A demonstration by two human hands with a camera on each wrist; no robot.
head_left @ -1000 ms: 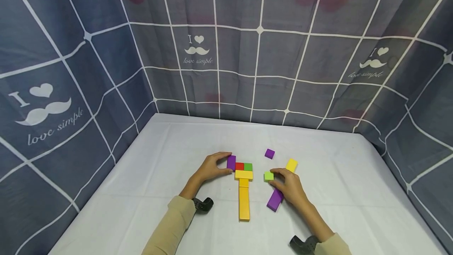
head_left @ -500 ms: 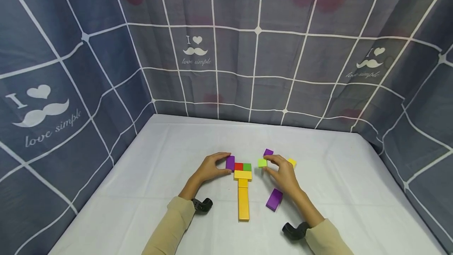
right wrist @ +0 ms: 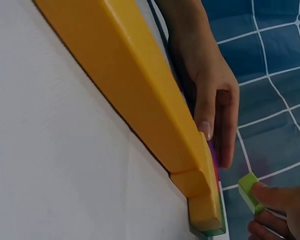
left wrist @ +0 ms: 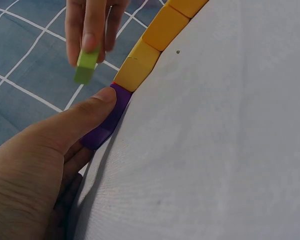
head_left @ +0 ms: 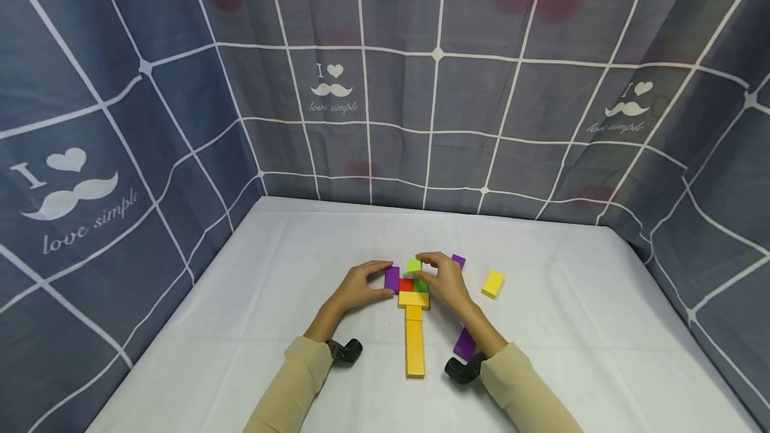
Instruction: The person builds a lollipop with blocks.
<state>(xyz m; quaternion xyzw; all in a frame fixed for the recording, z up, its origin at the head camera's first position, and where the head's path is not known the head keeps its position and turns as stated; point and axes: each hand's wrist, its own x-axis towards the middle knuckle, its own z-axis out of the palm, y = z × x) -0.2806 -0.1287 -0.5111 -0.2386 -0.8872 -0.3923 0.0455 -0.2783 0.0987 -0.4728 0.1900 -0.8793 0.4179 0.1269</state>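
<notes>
My left hand (head_left: 359, 285) grips a purple block (head_left: 392, 278) by its two ends, at the left end of a row on the table. Beside that block lie a red block (head_left: 406, 284) and a green block (head_left: 420, 285). Below them, a yellow crossbar block (head_left: 414, 299) tops a long yellow block (head_left: 415, 349), with a short yellow piece between. Between thumb and fingers, my right hand (head_left: 446, 281) pinches a light green block (head_left: 414, 265), just above the red and green ones. The right wrist view shows the light green block (right wrist: 249, 190) held off the table.
To the right lie a loose yellow block (head_left: 492, 283) and a small purple block (head_left: 459, 261) partly behind my right hand. Another purple block (head_left: 465, 343) lies under my right forearm. Checked curtains (head_left: 397, 85) stand around the white table (head_left: 289, 232).
My right hand has carried the light green block leftward and away from me, from the loose blocks to over the row. My left hand stays on the purple block.
</notes>
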